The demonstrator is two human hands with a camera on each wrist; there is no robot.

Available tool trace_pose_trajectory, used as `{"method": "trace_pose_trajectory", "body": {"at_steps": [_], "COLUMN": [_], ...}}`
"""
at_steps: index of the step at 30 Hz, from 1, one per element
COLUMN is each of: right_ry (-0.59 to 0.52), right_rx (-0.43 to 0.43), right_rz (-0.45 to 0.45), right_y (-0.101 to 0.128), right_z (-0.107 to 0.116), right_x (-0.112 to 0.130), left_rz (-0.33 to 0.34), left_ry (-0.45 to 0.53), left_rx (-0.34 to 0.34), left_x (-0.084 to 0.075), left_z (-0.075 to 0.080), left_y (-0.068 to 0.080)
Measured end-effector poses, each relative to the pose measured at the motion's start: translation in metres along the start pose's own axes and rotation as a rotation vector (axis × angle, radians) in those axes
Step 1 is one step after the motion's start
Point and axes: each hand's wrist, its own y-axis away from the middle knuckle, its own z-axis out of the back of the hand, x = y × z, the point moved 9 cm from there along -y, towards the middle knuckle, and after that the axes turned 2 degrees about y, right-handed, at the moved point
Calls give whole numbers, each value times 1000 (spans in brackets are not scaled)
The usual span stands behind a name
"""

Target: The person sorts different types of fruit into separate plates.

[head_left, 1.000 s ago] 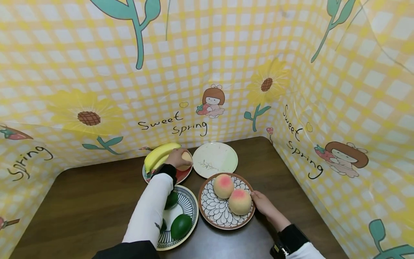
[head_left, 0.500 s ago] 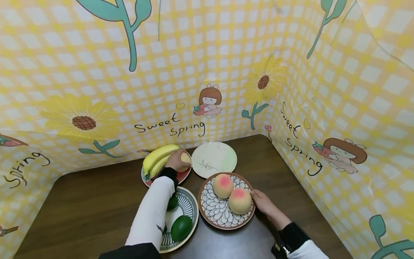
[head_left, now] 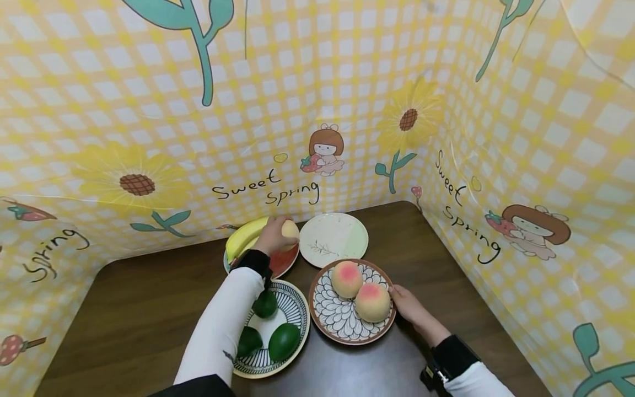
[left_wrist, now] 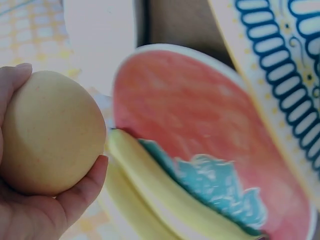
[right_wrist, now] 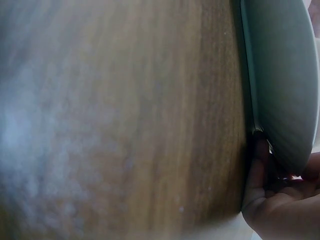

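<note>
My left hand [head_left: 275,236] grips a pale yellow round fruit [head_left: 290,228] just above the red plate [head_left: 285,263]; the left wrist view shows the fruit [left_wrist: 50,132] cupped in my palm over that plate [left_wrist: 200,125]. Bananas [head_left: 242,237] lie on the plate's left side. My right hand [head_left: 408,304] holds the right rim of a brown-rimmed petal-patterned plate [head_left: 331,320] carrying two peaches [head_left: 346,279]. In the right wrist view my fingers [right_wrist: 260,170] curl under the plate's edge [right_wrist: 282,75].
A blue-striped plate [head_left: 296,302] with three dark green fruits [head_left: 284,341] sits under my left forearm. A white-green plate [head_left: 342,237] lies at the back. Yellow checked cloth walls [head_left: 496,165] close in the brown table [head_left: 124,314] behind, left and right.
My left hand has lifted the yellow fruit a little up off the red plate. The right hand stays on the peach plate's rim.
</note>
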Motion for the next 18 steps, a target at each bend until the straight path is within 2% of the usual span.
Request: {"method": "trace_pose_trajectory", "body": {"at_steps": [5, 10, 18], "right_ry": [10, 6, 25], "right_rx": [14, 12, 42], "right_rz": [-1, -7, -17], "right_y": [1, 1, 1], "right_z": [1, 2, 0], "right_x": [2, 2, 2], "left_rz": [-85, -173, -232], "left_ry": [-20, -7, 26], "left_rx": [1, 2, 48], "left_x": [-27, -50, -77], "left_z": [6, 6, -6], "left_y": [13, 24, 49]}}
